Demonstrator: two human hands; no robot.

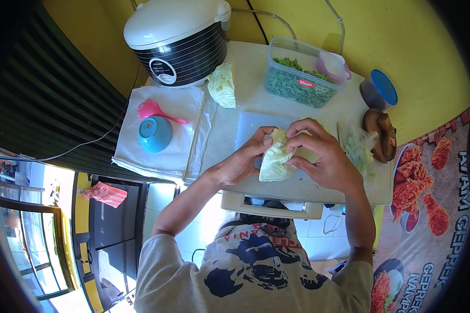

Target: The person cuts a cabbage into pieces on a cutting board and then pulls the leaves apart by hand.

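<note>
A pale green piece of cabbage is held up between both hands, above the near edge of the table. My left hand grips its left side, thumb on top. The fingers of my right hand are bent and pinch its right side. Behind the hands lies a white cutting board, partly covered by them. Another cabbage chunk rests on the table beside the rice cooker. A clear plastic bag with pale green contents lies to the right of my right hand.
A black and white rice cooker stands at the back left. In front of it, a blue bowl and pink ladle lie on white cloth or paper. At the back are a plastic container of chopped greens and a blue-lidded tub.
</note>
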